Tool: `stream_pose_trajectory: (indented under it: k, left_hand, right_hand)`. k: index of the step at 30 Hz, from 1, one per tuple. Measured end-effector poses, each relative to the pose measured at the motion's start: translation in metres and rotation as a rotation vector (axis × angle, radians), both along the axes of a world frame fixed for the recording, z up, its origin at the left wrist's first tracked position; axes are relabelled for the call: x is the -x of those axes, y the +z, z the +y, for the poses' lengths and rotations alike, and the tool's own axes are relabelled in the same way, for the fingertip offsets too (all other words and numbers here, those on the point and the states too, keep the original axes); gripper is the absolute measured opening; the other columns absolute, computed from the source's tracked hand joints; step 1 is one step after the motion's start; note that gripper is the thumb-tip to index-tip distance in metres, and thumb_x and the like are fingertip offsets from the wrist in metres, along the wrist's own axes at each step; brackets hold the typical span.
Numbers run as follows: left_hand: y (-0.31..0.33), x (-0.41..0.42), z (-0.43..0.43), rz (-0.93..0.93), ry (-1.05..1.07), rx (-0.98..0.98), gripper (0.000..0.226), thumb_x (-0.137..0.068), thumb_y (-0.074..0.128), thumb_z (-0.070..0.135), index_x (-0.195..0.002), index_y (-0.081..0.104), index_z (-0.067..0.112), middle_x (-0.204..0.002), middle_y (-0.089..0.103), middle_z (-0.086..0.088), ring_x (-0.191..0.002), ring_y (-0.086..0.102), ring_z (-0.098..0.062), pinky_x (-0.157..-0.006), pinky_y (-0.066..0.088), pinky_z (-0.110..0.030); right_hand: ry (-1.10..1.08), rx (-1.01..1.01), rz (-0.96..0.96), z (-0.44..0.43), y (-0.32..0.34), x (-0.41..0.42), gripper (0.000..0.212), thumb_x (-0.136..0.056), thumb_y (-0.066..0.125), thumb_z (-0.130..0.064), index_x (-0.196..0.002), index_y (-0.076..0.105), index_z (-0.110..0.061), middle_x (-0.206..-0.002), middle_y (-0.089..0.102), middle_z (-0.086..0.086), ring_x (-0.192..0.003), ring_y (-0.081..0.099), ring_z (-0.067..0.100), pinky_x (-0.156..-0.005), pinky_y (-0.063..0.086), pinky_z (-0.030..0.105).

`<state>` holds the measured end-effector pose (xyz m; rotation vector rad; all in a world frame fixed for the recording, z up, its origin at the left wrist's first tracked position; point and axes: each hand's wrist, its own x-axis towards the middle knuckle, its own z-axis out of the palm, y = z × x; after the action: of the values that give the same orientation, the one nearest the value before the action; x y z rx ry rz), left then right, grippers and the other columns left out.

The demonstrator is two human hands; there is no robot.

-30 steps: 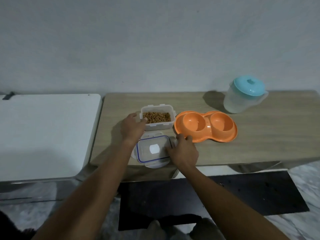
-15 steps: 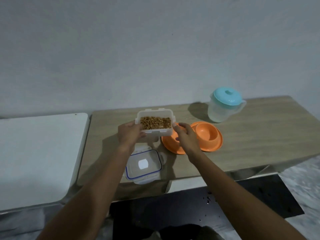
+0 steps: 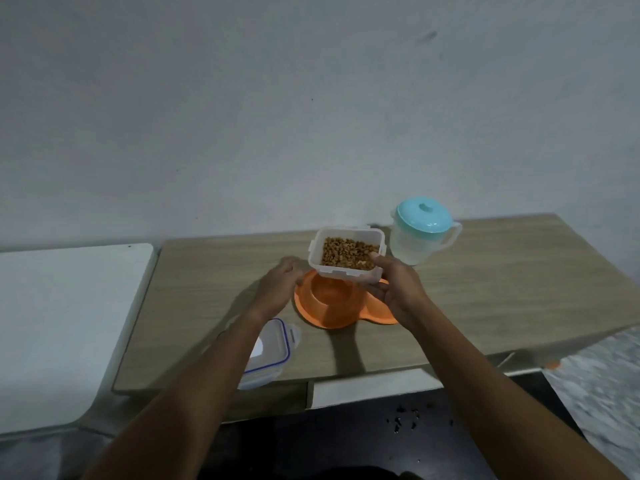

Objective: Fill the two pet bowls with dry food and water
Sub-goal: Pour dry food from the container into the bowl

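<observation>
A clear plastic container (image 3: 341,273) holding brown dry food (image 3: 346,254) is in the air, level, just above the left bowl of the orange double pet bowl (image 3: 327,308). My right hand (image 3: 398,291) grips the container's right side, thumb at the rim. It hides most of the right bowl. My left hand (image 3: 278,289) is beside the bowl's left rim, fingers loosely apart, off the container. Both visible bowl parts look empty. A translucent water jug (image 3: 415,247) with a teal lid stands behind, lid on.
The container's blue-trimmed lid (image 3: 275,348) lies near the front edge of the wooden table (image 3: 519,289), partly under my left forearm. A white table (image 3: 62,323) adjoins on the left. A dark mat (image 3: 346,441) covers the floor below.
The food container was lifted off the table and carried right, over the orange bowl. My right hand took it and my left hand let go. The camera view shifted left.
</observation>
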<state>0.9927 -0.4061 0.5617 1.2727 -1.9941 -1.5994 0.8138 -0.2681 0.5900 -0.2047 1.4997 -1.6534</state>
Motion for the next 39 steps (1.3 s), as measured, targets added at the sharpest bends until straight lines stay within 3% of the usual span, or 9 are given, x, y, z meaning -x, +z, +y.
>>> stream_pose_trajectory:
  k: [3,6,8,11,15,20,27,32,39]
  left_hand:
    - [-0.017,0.010,0.004,-0.269,-0.254,0.151,0.088,-0.054,0.077,0.039,-0.131,0.036,0.040,-0.127,0.057,0.001,-0.106,0.063,-0.025,-0.070,0.058,-0.044]
    - [-0.037,0.020,0.003,-0.318,-0.287,0.189,0.109,-0.038,0.090,0.044,-0.131,0.035,0.041,-0.124,0.055,0.005,-0.112,0.059,-0.023,-0.081,0.058,-0.045]
    - [-0.037,0.021,0.014,-0.259,-0.273,0.123,0.113,-0.042,0.093,0.038,-0.139,0.034,0.043,-0.128,0.056,0.008,-0.115,0.057,-0.020,-0.083,0.057,-0.036]
    - [-0.044,0.022,0.026,-0.281,-0.206,0.270,0.111,-0.044,0.090,0.049,-0.141,0.038,0.038,-0.132,0.058,0.009,-0.121,0.054,-0.019,-0.097,0.041,-0.033]
    - [-0.050,0.021,0.034,-0.340,-0.132,0.340,0.098,-0.049,0.087,0.051,-0.136,0.045,0.035,-0.129,0.061,0.007,-0.123,0.053,-0.020,-0.101,0.029,-0.041]
    - [-0.061,0.021,0.029,-0.374,-0.146,0.360,0.103,-0.045,0.084,0.058,-0.137,0.042,0.037,-0.131,0.060,0.006,-0.125,0.052,-0.022,-0.108,0.028,-0.055]
    - [-0.066,0.019,0.026,-0.469,-0.182,0.398,0.106,-0.054,0.081,0.062,-0.145,0.032,0.038,-0.141,0.051,0.002,-0.131,0.047,-0.024,-0.112,0.016,-0.057]
    - [-0.064,0.019,0.025,-0.494,-0.201,0.386,0.106,-0.057,0.080,0.062,-0.146,0.030,0.036,-0.142,0.050,0.000,-0.131,0.047,-0.026,-0.114,0.009,-0.057]
    - [-0.065,0.021,0.026,-0.504,-0.191,0.389,0.105,-0.058,0.081,0.059,-0.146,0.031,0.034,-0.142,0.050,0.000,-0.129,0.049,-0.026,-0.113,0.012,-0.057]
  right_hand:
    - [0.025,-0.007,0.091,0.009,0.002,0.016,0.034,-0.097,0.066,-0.015,-0.130,0.064,-0.007,-0.113,0.074,0.013,-0.101,0.075,0.029,-0.087,0.063,0.039]
    - [0.058,-0.023,0.197,0.013,0.006,0.025,0.032,-0.095,0.069,-0.014,-0.127,0.066,-0.015,-0.120,0.072,0.011,-0.111,0.070,0.028,-0.096,0.059,0.042]
    - [0.053,-0.018,0.231,0.014,0.007,0.031,0.030,-0.094,0.069,-0.012,-0.123,0.067,-0.020,-0.117,0.072,0.009,-0.112,0.069,0.028,-0.096,0.059,0.043]
    - [0.083,-0.028,0.313,0.014,0.006,0.038,0.039,-0.093,0.070,-0.012,-0.131,0.066,-0.021,-0.117,0.074,0.011,-0.112,0.070,0.029,-0.096,0.059,0.048]
    - [0.139,-0.005,0.400,0.017,0.006,0.042,0.038,-0.093,0.070,-0.010,-0.128,0.067,-0.024,-0.115,0.075,0.010,-0.108,0.072,0.029,-0.093,0.060,0.048]
    - [0.217,0.016,0.482,0.018,0.006,0.042,0.037,-0.093,0.070,-0.011,-0.120,0.066,-0.035,-0.116,0.075,0.008,-0.108,0.072,0.027,-0.091,0.061,0.048]
    - [0.226,0.017,0.592,0.016,0.002,0.041,0.045,-0.089,0.075,-0.011,-0.128,0.067,-0.032,-0.113,0.077,0.002,-0.108,0.072,0.021,-0.093,0.060,0.052]
    - [0.256,0.014,0.723,0.018,0.004,0.039,0.050,-0.088,0.077,-0.012,-0.117,0.062,-0.048,-0.110,0.073,-0.014,-0.104,0.070,0.007,-0.093,0.060,0.047]
    - [0.261,-0.007,0.825,0.016,0.005,0.038,0.056,-0.086,0.079,-0.016,-0.133,0.058,-0.039,-0.110,0.068,-0.022,-0.109,0.066,0.005,-0.095,0.058,0.040]
